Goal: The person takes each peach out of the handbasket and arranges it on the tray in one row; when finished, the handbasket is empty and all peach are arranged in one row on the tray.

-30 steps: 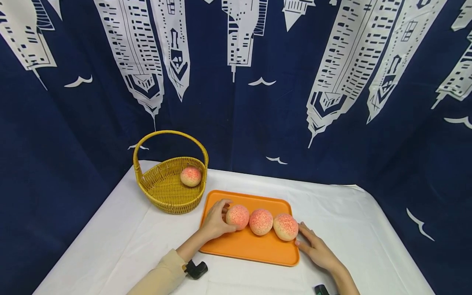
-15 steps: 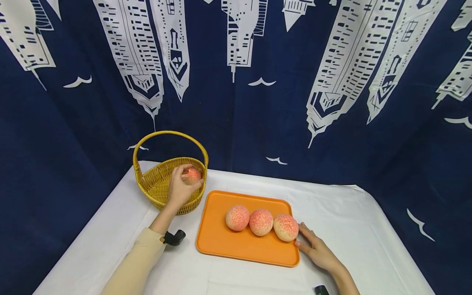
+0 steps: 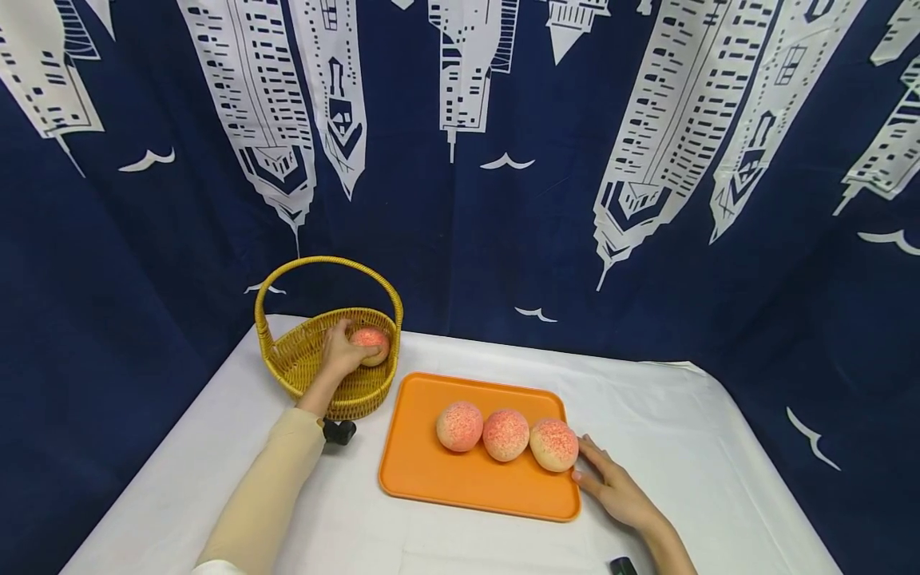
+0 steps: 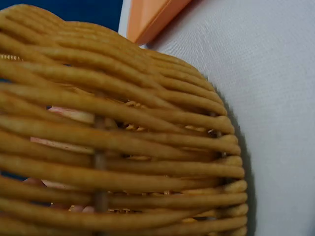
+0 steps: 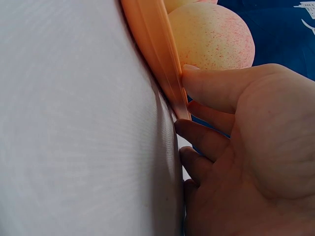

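Inside the yellow wicker basket [image 3: 362,409], my left hand [image 3: 341,353] grips a pink and cream peach [image 3: 370,339], the thumb lying across its near side. In the left wrist view the woven basket wall [image 4: 123,142] hides most of that hand and the fruit. My right hand [image 3: 620,493] rests at the right end of an orange tray [image 3: 460,487], beside the rightmost of three peaches [image 3: 553,445] set in a row. Seen from the right wrist, the thumb of the right hand [image 5: 256,132] touches the tray rim [image 5: 157,49] with its fingers lightly bent.
The middle peach [image 3: 506,435] and the left peach [image 3: 460,426] stand on the tray. The basket's tall arched handle [image 3: 331,259] rises over its opening. A white cloth [image 3: 676,431] covers the table, and a dark blue printed curtain [image 3: 474,239] hangs behind it.
My left hand has gone from the left peach on the tray up and left into the basket, where its fingers have closed round the peach there. The right hand has stayed in place.
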Demonstrator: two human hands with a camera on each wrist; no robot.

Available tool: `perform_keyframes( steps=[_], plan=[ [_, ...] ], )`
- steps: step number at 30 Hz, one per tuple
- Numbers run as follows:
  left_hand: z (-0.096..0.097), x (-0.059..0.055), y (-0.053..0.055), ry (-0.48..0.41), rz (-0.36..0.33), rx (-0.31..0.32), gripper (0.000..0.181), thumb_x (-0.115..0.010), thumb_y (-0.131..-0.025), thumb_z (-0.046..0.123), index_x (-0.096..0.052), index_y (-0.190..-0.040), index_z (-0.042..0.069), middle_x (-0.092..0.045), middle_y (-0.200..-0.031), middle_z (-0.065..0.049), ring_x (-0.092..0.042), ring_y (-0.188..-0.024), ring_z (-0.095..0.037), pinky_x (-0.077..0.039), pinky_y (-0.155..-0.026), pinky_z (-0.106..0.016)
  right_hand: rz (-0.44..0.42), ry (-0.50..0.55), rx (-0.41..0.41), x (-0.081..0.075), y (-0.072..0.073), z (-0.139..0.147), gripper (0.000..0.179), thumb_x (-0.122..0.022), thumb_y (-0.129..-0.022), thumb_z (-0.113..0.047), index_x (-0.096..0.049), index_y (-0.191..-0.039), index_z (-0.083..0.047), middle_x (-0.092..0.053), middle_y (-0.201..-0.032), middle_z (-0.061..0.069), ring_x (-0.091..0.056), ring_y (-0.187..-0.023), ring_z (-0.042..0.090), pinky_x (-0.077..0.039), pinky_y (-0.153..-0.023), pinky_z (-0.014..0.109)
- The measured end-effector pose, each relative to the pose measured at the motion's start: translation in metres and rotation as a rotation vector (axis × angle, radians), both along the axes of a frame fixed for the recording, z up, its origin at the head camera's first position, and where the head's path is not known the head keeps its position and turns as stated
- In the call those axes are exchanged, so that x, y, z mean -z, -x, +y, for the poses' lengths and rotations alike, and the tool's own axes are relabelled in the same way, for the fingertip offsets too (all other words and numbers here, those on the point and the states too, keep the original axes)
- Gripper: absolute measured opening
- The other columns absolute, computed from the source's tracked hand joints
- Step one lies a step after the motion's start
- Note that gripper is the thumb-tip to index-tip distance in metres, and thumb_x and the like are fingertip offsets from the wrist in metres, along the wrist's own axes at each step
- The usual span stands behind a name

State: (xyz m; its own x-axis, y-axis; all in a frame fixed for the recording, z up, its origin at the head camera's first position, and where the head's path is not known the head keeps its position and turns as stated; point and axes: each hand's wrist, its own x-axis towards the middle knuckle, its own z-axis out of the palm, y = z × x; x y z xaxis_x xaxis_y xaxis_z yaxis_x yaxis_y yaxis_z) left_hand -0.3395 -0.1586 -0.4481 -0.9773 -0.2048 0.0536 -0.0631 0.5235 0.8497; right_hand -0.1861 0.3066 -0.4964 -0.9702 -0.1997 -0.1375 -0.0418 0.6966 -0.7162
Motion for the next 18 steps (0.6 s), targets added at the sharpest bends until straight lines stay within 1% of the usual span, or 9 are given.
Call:
perform_keyframes(
  steps=[4,9,13,18],
  plan=[
    [-0.0006,0.0033,0.0038,-0.007,-0.035,0.011,0.076,-0.079,-0.078,0.019,-0.041,-0.141,0.0,-0.043,-0.142,-0.026,-0.043,-0.129,-0.042,-0.039,-0.106,-0.053,0.009,0.002,0.001,0.0,0.0003,-0.0004,0.065,-0.058,-0.096,-0.035,-0.036,-0.151,-0.007,-0.017,-0.159,0.025,-0.007,-0.146,0.051,-0.005,-0.113,0.07],
    [0.0003,0.0065,0.0072,-0.007,-0.045,0.011,0.074,-0.079,-0.078,0.017,-0.043,-0.14,-0.001,-0.046,-0.14,-0.026,-0.044,-0.129,-0.042,-0.039,-0.107,-0.052,0.023,0.003,-0.003,-0.0003,0.0001,0.0002,0.065,-0.057,-0.097,-0.035,-0.036,-0.151,-0.006,-0.017,-0.159,0.026,-0.008,-0.145,0.051,-0.006,-0.112,0.07],
    [0.0007,0.0077,0.0068,0.006,-0.036,0.003,0.074,-0.08,-0.077,0.019,-0.044,-0.139,0.0,-0.047,-0.139,-0.025,-0.044,-0.128,-0.042,-0.038,-0.106,-0.052,0.015,0.005,0.003,0.0008,0.0002,0.0,0.065,-0.057,-0.097,-0.035,-0.035,-0.151,-0.006,-0.016,-0.159,0.026,-0.007,-0.146,0.051,-0.005,-0.113,0.07],
    [0.0006,0.0072,0.0036,0.007,-0.031,-0.02,0.073,-0.081,-0.077,0.018,-0.045,-0.138,0.001,-0.048,-0.138,-0.026,-0.044,-0.127,-0.043,-0.039,-0.105,-0.053,-0.01,0.011,0.008,0.0021,0.002,-0.0004,0.066,-0.057,-0.097,-0.036,-0.034,-0.152,-0.007,-0.015,-0.16,0.025,-0.005,-0.146,0.051,-0.003,-0.113,0.069]
  ],
)
